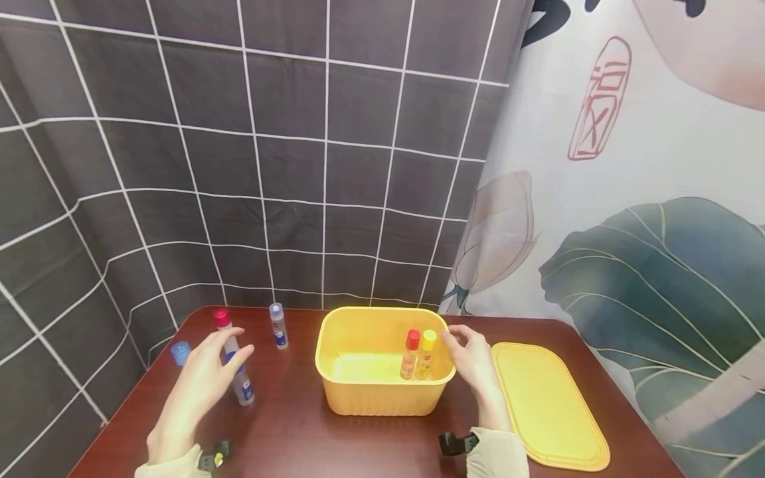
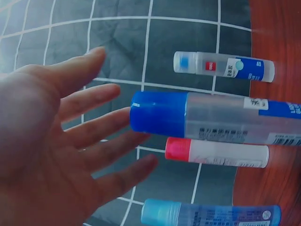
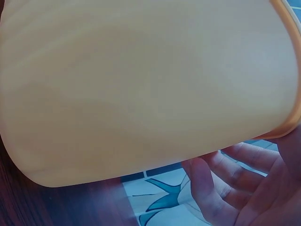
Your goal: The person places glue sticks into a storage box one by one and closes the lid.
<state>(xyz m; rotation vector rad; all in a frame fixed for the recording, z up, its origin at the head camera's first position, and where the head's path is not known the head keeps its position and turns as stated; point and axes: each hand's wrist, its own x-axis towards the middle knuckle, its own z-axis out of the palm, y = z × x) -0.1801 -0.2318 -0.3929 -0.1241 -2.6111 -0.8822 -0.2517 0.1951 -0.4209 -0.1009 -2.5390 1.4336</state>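
Note:
My left hand (image 1: 200, 382) is held with fingers apart, close behind a blue-capped glue bottle (image 2: 216, 117); in the left wrist view nothing is in its grasp. Around it stand a pink-red-capped white bottle (image 1: 223, 322), a clear-capped bottle (image 1: 279, 328) and a light-blue-capped bottle (image 2: 225, 215), partly hidden by the hand in the head view. My right hand (image 1: 478, 362) is at the right rim of a yellow bin (image 1: 382, 398), fingers loosely bent outside its wall; whether they touch it is unclear. Inside the bin stand a red-capped bottle (image 1: 409, 355) and a yellow-capped bottle (image 1: 426, 356).
A flat yellow lid (image 1: 550, 405) lies on the dark red table (image 1: 287, 431), right of the bin. Behind the table hangs a dark gridded cloth (image 1: 287, 166), with a leaf-printed curtain (image 1: 657, 279) to the right.

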